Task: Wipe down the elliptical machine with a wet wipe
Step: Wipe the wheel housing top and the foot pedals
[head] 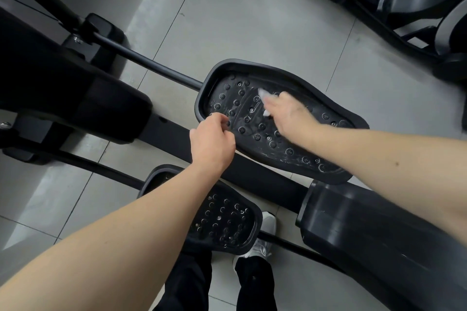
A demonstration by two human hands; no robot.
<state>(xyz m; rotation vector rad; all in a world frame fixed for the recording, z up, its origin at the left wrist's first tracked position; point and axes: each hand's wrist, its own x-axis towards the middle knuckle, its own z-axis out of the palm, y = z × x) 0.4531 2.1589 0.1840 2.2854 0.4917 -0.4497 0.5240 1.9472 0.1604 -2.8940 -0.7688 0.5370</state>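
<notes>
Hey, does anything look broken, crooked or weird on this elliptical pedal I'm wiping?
Nothing looks broken or askew. The farther foot pedal shows pale streaks toward its narrower end, likely dust or moisture from wiping. The right hand presses the wet wipe near the pedal's middle.
</notes>
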